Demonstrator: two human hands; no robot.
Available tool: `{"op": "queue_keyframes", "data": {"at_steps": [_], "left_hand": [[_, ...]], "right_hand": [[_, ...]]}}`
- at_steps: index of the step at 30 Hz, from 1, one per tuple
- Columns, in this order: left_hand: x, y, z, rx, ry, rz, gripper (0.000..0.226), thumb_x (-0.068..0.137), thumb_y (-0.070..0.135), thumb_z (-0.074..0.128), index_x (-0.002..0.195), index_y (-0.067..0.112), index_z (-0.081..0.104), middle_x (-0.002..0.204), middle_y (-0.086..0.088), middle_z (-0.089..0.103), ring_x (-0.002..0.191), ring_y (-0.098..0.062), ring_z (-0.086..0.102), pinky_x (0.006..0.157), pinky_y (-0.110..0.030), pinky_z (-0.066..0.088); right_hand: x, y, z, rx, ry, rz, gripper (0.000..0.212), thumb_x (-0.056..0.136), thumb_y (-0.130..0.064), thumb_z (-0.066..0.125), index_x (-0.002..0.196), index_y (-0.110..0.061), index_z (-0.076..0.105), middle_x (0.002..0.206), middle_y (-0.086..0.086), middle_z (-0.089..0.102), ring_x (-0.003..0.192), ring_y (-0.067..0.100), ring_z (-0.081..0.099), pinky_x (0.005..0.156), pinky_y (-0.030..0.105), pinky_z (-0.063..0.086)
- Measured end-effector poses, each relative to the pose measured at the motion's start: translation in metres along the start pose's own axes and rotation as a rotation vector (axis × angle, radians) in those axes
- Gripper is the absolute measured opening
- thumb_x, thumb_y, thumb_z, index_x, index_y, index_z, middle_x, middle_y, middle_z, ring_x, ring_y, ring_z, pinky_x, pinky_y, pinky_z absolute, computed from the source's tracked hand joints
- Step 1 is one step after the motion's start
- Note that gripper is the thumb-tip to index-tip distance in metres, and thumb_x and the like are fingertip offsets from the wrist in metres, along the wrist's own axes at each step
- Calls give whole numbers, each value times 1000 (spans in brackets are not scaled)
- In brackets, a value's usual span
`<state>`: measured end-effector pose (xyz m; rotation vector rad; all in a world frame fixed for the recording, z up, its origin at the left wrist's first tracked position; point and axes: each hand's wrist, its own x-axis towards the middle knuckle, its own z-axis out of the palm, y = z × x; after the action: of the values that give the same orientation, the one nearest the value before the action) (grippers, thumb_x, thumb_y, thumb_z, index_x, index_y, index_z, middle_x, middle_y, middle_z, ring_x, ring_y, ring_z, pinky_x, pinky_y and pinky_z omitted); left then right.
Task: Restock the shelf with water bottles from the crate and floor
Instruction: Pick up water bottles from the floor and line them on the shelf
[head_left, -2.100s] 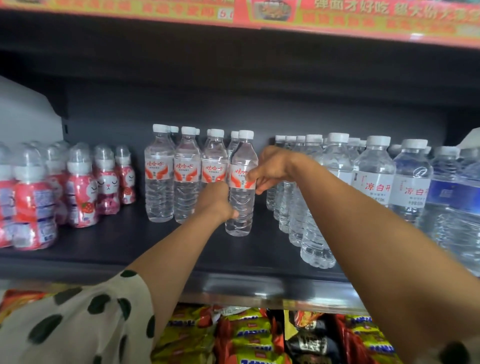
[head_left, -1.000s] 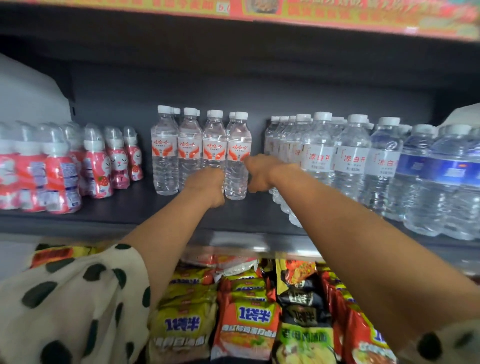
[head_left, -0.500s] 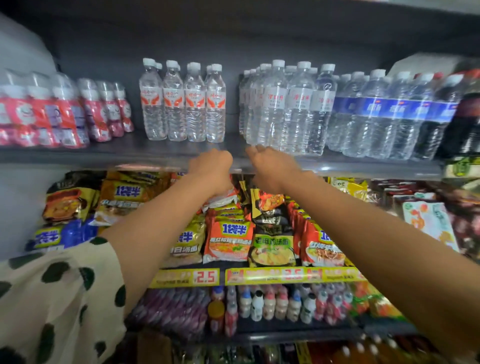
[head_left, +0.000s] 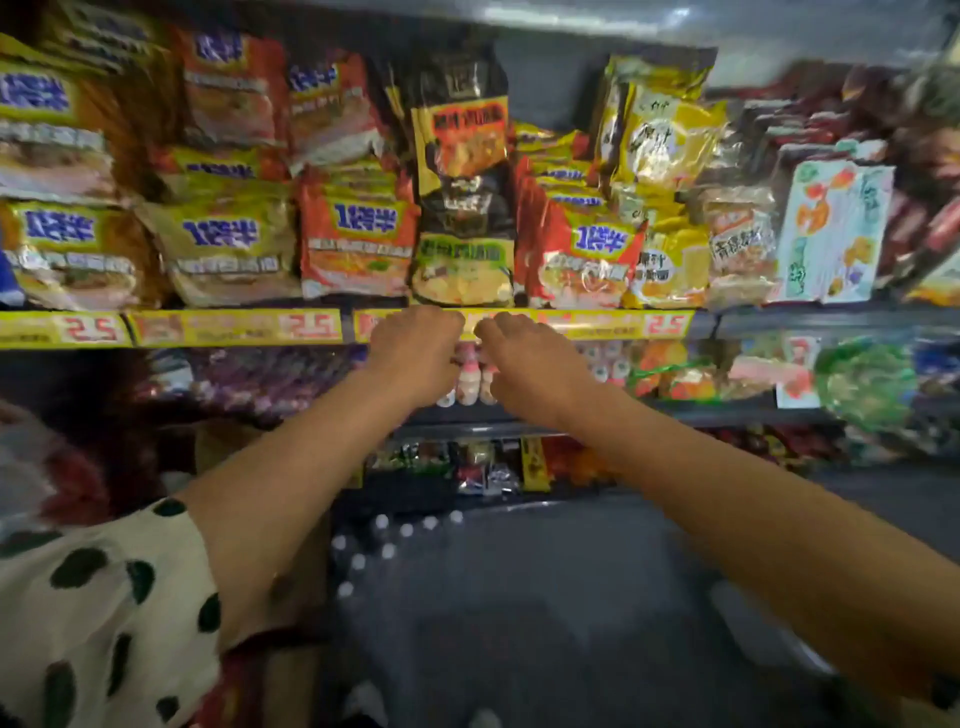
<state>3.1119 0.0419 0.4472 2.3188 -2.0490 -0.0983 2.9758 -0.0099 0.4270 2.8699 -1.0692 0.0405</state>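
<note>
I see both hands stretched out side by side at centre frame, holding nothing: left hand (head_left: 415, 353) with fingers loosely curled, right hand (head_left: 530, 358) much the same. They hover before the yellow price strip (head_left: 234, 326), noodle packs (head_left: 358, 244) at twelve o'clock. Bottle caps (head_left: 387, 535), blurred, show at six o'clock below the hands, down near the floor (head_left: 545, 613).

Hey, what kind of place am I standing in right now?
Most likely a small grocery or convenience store: instant noodle packets are stacked on a shelf, yellow price strips reading 2.5 run along its edge, and small drink bottles stand on the shelf below.
</note>
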Motion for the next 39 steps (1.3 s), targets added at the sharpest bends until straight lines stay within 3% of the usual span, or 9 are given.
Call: {"op": "queue_keyframes", "data": {"at_steps": [3, 6, 10, 17, 21, 25, 30, 33, 39], "left_hand": [[6, 9, 66, -20, -105, 10, 38, 86, 25, 64, 122, 18, 55, 121, -9, 57, 113, -32, 55, 79, -39, 46], [14, 7, 133, -65, -193, 20, 31, 85, 22, 65, 114, 15, 59, 109, -9, 62, 103, -31, 59, 71, -37, 47], [28, -5, 234, -145, -266, 2, 29, 83, 19, 66, 110, 13, 60, 112, -12, 62, 104, -32, 58, 81, -40, 51], [44, -45, 455, -145, -444, -107, 36, 86, 20, 63, 121, 16, 55, 122, -11, 59, 114, -32, 54, 87, -39, 47], [43, -66, 567, -155, -493, -142, 48, 88, 15, 61, 135, 17, 50, 135, -10, 53, 123, -31, 50, 99, -41, 43], [48, -78, 648, -122, -510, -141, 49, 88, 19, 63, 135, 17, 47, 133, -10, 55, 121, -30, 53, 98, -41, 46], [56, -86, 703, -124, -447, -131, 47, 89, 16, 62, 133, 16, 48, 129, -9, 57, 118, -27, 55, 96, -37, 46], [59, -93, 715, -159, -424, -137, 50, 88, 14, 62, 136, 18, 48, 133, -8, 55, 121, -28, 53, 99, -38, 45], [51, -95, 664, -252, -468, -169, 49, 88, 14, 63, 135, 14, 49, 138, -8, 51, 127, -26, 47, 103, -36, 42]], "right_hand": [[-9, 11, 69, 96, -69, -9, 58, 80, -2, 58, 135, 0, 41, 122, 23, 52, 112, 39, 49, 68, 39, 36], [-14, 13, 142, 182, -176, -4, 45, 74, 2, 60, 118, 6, 52, 106, 26, 57, 98, 43, 55, 67, 42, 39], [-7, 8, 251, 207, -304, 37, 57, 82, -6, 55, 137, -2, 40, 129, 21, 49, 118, 40, 47, 90, 46, 43], [10, -10, 478, 262, -516, 127, 63, 89, -10, 54, 146, -9, 26, 142, 16, 39, 128, 34, 40, 98, 38, 39], [20, -22, 599, 245, -558, 181, 67, 88, -12, 54, 147, -13, 24, 143, 14, 40, 127, 33, 44, 100, 37, 38], [39, -30, 687, 232, -591, 216, 70, 88, -12, 56, 149, -18, 21, 144, 14, 36, 129, 33, 41, 102, 39, 38], [60, -36, 752, 148, -615, 203, 74, 87, -11, 62, 148, -20, 22, 139, 18, 37, 124, 37, 46, 98, 42, 43], [68, -35, 765, 119, -593, 159, 60, 93, -8, 53, 146, -17, 26, 131, 20, 43, 117, 37, 52, 93, 43, 46], [56, -22, 696, 118, -610, 81, 55, 95, -12, 49, 146, -15, 28, 131, 19, 49, 116, 36, 54, 90, 42, 46]]}}
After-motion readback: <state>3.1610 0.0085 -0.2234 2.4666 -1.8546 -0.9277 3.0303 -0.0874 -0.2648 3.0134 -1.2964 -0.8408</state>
